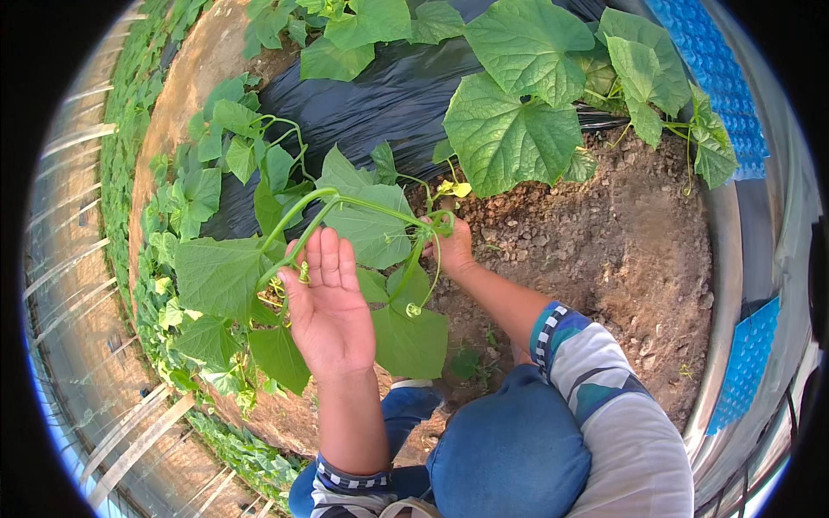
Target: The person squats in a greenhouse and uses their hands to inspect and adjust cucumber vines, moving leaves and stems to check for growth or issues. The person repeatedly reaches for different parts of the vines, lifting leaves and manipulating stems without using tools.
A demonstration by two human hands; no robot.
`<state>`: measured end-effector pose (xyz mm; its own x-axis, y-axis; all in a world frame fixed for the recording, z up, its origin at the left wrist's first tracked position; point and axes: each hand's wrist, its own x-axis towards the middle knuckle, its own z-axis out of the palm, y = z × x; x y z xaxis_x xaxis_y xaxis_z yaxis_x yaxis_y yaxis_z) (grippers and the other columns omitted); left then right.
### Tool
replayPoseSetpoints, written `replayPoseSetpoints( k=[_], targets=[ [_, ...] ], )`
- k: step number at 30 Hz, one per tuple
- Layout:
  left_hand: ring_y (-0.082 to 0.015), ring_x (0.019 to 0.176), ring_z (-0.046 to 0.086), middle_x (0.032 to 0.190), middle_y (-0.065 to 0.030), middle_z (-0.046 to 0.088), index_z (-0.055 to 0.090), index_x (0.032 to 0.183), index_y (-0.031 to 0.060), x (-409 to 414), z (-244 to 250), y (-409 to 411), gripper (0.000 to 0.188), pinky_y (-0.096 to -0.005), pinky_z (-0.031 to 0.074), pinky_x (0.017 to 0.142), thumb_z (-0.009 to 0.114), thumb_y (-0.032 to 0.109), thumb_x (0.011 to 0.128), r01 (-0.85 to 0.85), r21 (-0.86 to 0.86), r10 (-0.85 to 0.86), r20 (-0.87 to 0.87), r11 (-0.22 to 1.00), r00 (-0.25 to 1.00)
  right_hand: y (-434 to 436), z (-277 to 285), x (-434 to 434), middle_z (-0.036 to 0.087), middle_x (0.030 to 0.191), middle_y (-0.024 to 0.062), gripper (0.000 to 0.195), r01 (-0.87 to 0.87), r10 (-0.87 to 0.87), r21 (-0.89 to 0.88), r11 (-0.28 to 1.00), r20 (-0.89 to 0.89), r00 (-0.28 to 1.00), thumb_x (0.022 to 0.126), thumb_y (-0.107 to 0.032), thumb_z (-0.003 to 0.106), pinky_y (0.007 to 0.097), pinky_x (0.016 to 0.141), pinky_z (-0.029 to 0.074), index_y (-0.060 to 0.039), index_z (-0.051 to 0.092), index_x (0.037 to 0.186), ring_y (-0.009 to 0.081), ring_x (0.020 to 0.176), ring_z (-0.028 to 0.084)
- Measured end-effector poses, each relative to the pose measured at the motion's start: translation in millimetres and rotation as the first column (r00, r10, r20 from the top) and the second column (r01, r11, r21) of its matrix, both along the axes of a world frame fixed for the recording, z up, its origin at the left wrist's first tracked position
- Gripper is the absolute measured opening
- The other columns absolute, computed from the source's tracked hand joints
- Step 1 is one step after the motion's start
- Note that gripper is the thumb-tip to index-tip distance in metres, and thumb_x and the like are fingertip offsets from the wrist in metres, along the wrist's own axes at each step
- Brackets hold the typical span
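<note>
My left hand (333, 304) is palm up beneath a bent green vine stem (295, 207), its fingers straight. The stem touches the hand near the thumb and index finger, where a small curled tendril (304, 272) hangs. My right hand (456, 246) is closed around the vine at a leafy joint (439, 223), its fingertips partly hidden by stems. Broad leaves (217, 272) hang from the vine around both hands, and a large leaf (372, 223) lies between them. A thin tendril with a coiled end (413, 310) dangles below the joint. Just above my right hand is a yellow flower (455, 188).
Black plastic mulch film (363, 103) covers the bed ahead, with large-leaved vines (518, 123) over it. Crumbly bare soil (583, 259) lies to the right, beside a pale curved edge (719, 259) and blue bubbled sheeting (745, 362). More plant rows (129, 129) run along the left.
</note>
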<state>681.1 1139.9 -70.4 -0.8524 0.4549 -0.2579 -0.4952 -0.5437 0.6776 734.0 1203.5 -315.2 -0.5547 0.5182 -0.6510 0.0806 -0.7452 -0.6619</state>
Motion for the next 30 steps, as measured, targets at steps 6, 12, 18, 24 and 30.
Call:
replayPoseSetpoints(
  k=[6, 12, 18, 24, 30],
  targets=[
    [-0.0292, 0.132, 0.047, 0.135, -0.0201, 0.05, 0.047, 0.13, -0.0003, -10, 3, 5, 0.041, -0.0456, 0.033, 0.117, 0.045, 0.031, 0.104, -0.105, -0.181, 0.105, -0.012, 0.978, 0.994, 23, 3, 22, 0.064, 0.076, 0.0091, 0.017, -0.212, 0.212, 0.06, 0.976, 0.008, 0.977, 0.091, -0.002, 0.051, 0.0312, 0.053, 0.054, -0.0018, 0.062, 0.103, 0.0166, 0.06, 0.063],
    [-0.0342, 0.134, 0.044, 0.136, -0.0247, 0.047, 0.042, 0.121, -0.0051, -22, 4, 5, 0.031, -0.0509, 0.033, 0.117, 0.047, 0.02, 0.103, -0.094, -0.088, 0.094, 0.0, 0.992, 0.996, 51, -9, 34, 0.066, 0.101, 0.0207, 0.038, -0.515, 0.461, 0.666, 0.54, 0.278, 0.843, 0.084, -0.003, 0.056, 0.0422, 0.078, 0.054, -0.0051, 0.062, 0.121, 0.035, 0.081, 0.066],
    [-0.035, 0.134, 0.043, 0.136, -0.0261, 0.046, 0.042, 0.12, -0.005, -26, 8, 15, 0.03, -0.0511, 0.032, 0.118, 0.048, 0.019, 0.102, -0.12, -0.102, 0.118, -0.025, 0.988, 0.993, 59, 3, 29, 0.064, 0.107, 0.0201, 0.025, -0.454, 0.409, 0.746, 0.488, 0.264, 0.873, 0.082, -0.01, 0.061, 0.0455, 0.087, 0.051, -0.0059, 0.063, 0.107, 0.0384, 0.096, 0.063],
    [-0.0303, 0.131, 0.047, 0.133, -0.0216, 0.051, 0.047, 0.125, -0.0047, -30, 8, 34, 0.041, -0.0456, 0.033, 0.118, 0.051, 0.028, 0.101, -0.107, -0.178, 0.101, -0.045, 0.978, 0.994, 71, -5, 33, 0.068, 0.096, 0.0192, 0.017, -0.701, 0.395, 0.652, 0.288, 0.586, 0.707, 0.081, -0.009, 0.061, 0.0441, 0.076, 0.055, -0.0057, 0.065, 0.097, 0.0354, 0.088, 0.066],
    [-0.0346, 0.135, 0.041, 0.136, -0.0264, 0.046, 0.043, 0.12, -0.0061, -35, 11, 32, 0.034, -0.0507, 0.031, 0.118, 0.05, 0.021, 0.102, -0.11, -0.125, 0.11, -0.006, 0.986, 0.994, 62, 34, 85, 0.065, 0.11, 0.0129, 0.03, -0.968, 0.967, 0.096, 0.23, -0.133, 0.216, 0.092, -0.022, 0.064, 0.0359, 0.07, 0.059, -0.006, 0.061, 0.117, 0.025, 0.087, 0.067]
  ],
)
